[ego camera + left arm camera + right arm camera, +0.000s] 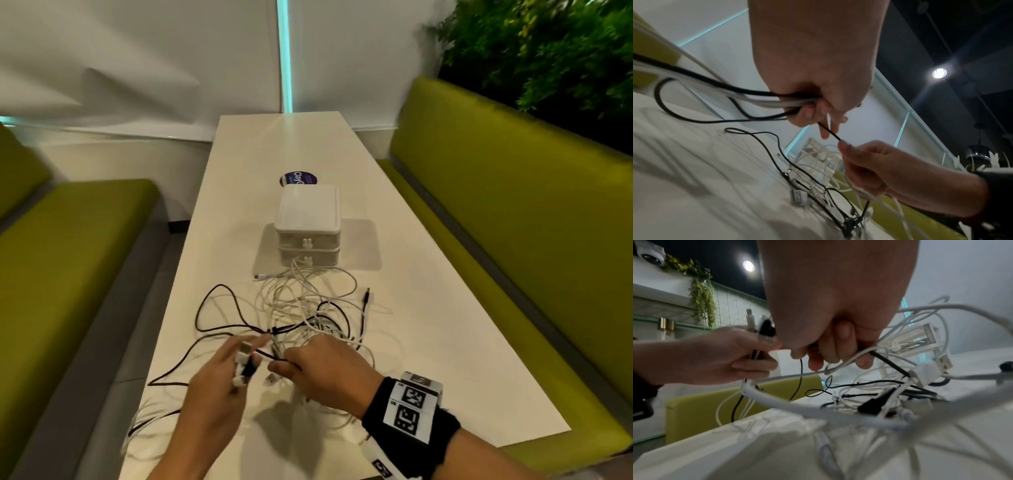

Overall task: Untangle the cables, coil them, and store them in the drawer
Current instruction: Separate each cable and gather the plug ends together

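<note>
A tangle of white and black cables [308, 315] lies on the white table [445, 325] in front of a small white two-drawer box [308, 226]; both drawers look closed. My left hand [219, 387] grips a bundle of cable ends, black and white plugs [245, 365] sticking up from its fingers [809, 112]. My right hand [325, 370] pinches a black cable [830, 132] that runs across from the left hand, and a white cable [838, 368] loops under its fingers [840, 344]. Both hands hover just above the near side of the tangle.
Green benches [513, 222] flank the table on both sides, with a plant wall [548, 51] behind the right one. A round blue sticker [298, 179] lies behind the drawer box. Loose cable strands [164, 377] trail off the table's near left edge.
</note>
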{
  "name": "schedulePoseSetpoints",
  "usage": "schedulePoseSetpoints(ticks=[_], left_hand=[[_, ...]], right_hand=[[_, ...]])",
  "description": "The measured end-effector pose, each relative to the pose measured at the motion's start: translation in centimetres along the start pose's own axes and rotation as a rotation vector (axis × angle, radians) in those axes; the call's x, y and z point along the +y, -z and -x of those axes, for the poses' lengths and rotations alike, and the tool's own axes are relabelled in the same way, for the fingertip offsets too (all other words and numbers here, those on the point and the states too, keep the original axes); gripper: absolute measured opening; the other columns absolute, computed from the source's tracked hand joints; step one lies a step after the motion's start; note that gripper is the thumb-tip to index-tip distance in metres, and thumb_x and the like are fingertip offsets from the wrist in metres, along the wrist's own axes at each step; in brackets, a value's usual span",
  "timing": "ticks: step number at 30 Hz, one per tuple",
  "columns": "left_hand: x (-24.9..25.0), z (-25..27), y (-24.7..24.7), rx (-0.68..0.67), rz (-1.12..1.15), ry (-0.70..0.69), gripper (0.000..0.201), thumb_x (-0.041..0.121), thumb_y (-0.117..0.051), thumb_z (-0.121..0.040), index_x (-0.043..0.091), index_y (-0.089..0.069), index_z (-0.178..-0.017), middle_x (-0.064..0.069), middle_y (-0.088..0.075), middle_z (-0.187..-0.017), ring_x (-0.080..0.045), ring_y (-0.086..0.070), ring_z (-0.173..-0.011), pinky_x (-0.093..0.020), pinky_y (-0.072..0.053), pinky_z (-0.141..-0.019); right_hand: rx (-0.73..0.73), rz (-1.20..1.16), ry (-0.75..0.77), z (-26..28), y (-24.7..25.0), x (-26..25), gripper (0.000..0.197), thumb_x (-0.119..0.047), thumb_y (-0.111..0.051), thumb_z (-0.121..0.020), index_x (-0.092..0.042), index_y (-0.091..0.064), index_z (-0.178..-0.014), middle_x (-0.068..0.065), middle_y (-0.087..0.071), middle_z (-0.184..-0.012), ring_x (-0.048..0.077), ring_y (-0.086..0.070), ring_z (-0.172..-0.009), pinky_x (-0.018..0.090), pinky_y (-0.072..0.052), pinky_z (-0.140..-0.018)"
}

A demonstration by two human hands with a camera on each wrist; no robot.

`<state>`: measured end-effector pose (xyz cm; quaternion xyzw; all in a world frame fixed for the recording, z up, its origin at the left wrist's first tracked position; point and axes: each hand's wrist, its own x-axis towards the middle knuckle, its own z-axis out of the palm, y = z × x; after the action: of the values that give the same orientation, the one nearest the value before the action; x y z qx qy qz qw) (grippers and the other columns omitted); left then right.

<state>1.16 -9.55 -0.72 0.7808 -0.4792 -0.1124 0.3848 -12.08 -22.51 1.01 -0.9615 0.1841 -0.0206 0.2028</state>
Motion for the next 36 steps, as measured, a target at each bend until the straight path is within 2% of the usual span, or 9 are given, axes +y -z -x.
schedulePoseSetpoints(ticks=[3,8,13,15,18,22,28,31,36], left_hand=[[-0.8,0.3,-0.1,-0.140,-0.250,0.061,0.027,0.008,-0.052,-0.093,0.031,-0.067,-0.093,0.016,-0.059,-0.099,-0.019,-0.063,-0.088,-0.038,-0.048,-0.074],[-1.1,0.7,1.6,0.024,-0.140,0.155,0.045,-0.007,-0.047,-0.085,0.035,-0.055,-0.071,0.023,-0.062,-0.080,-0.003,-0.057,-0.076,-0.019,-0.042,-0.064],[-2.4,0.5,3.6,0.186,0.040,0.266,0.048,-0.005,-0.048,-0.092,0.039,-0.062,-0.076,0.010,-0.067,-0.078,-0.013,-0.062,-0.077,-0.035,-0.051,-0.068],[-1.9,0.6,3.6,0.217,0.028,0.251,0.041,0.000,-0.051,-0.094,0.035,-0.064,-0.076,0.015,-0.068,-0.082,-0.012,-0.064,-0.080,-0.032,-0.052,-0.068],[-0.9,0.6,3.4,0.277,0.025,0.166,0.024,0.017,-0.051,-0.099,0.034,-0.068,-0.099,0.029,-0.063,-0.098,-0.006,-0.062,-0.088,-0.030,-0.052,-0.074],[-0.5,0.7,1.9,0.118,-0.023,0.040,0.035,0.010,-0.053,-0.097,0.040,-0.066,-0.111,0.033,-0.060,-0.108,0.008,-0.058,-0.094,-0.013,-0.045,-0.075],[-0.9,1.3,0.6,-0.075,-0.202,0.097,0.037,-0.001,-0.052,-0.085,0.035,-0.062,-0.083,0.021,-0.060,-0.078,-0.012,-0.061,-0.078,-0.030,-0.048,-0.067],[-0.6,1.2,1.2,-0.015,-0.171,0.081,0.047,-0.005,-0.049,-0.077,0.041,-0.055,-0.072,0.030,-0.058,-0.080,-0.008,-0.056,-0.074,-0.020,-0.039,-0.057],[-0.7,0.5,2.5,0.146,-0.005,0.179,0.048,-0.008,-0.052,-0.088,0.035,-0.061,-0.069,0.022,-0.062,-0.079,-0.005,-0.057,-0.077,-0.019,-0.040,-0.057]], right_hand=[[0.000,0.022,0.031,-0.1,0.1,0.0,0.040,-0.054,-0.041,-0.098,-0.018,-0.056,-0.086,0.013,-0.065,-0.085,0.032,-0.057,-0.080,0.034,-0.029,-0.061],[0.016,-0.021,-0.024,0.4,0.0,0.8,0.036,-0.056,-0.039,-0.097,-0.026,-0.039,-0.077,0.002,-0.062,-0.078,0.023,-0.055,-0.075,0.034,-0.029,-0.059],[0.043,-0.048,-0.043,0.3,-0.3,2.1,0.036,-0.054,-0.034,-0.099,-0.025,-0.041,-0.078,-0.006,-0.053,-0.072,0.021,-0.057,-0.078,0.034,-0.033,-0.062],[0.038,-0.029,-0.046,0.2,-0.6,2.1,0.038,-0.054,-0.031,-0.100,-0.024,-0.041,-0.078,-0.003,-0.056,-0.073,0.022,-0.057,-0.078,0.033,-0.030,-0.061],[0.026,0.001,-0.029,0.2,-1.0,2.0,0.040,-0.052,-0.031,-0.101,-0.022,-0.044,-0.078,0.002,-0.061,-0.073,0.024,-0.057,-0.076,0.036,-0.036,-0.061],[0.023,0.023,0.012,0.3,-1.0,1.4,0.035,-0.050,-0.033,-0.101,-0.025,-0.039,-0.077,0.003,-0.064,-0.072,0.027,-0.058,-0.076,0.036,-0.038,-0.061],[0.004,0.038,0.045,-0.2,-0.7,0.8,0.038,-0.054,-0.031,-0.099,-0.026,-0.048,-0.081,0.003,-0.065,-0.076,0.027,-0.058,-0.075,0.039,-0.046,-0.066],[0.011,0.055,0.051,-0.1,-1.0,0.6,0.048,-0.064,-0.015,-0.092,-0.028,-0.046,-0.081,0.001,-0.065,-0.075,0.025,-0.058,-0.073,0.040,-0.048,-0.067],[0.037,-0.015,0.032,-0.4,-0.5,0.5,0.035,-0.052,-0.030,-0.101,-0.027,-0.039,-0.078,0.002,-0.059,-0.072,0.028,-0.055,-0.074,0.040,-0.044,-0.067]])
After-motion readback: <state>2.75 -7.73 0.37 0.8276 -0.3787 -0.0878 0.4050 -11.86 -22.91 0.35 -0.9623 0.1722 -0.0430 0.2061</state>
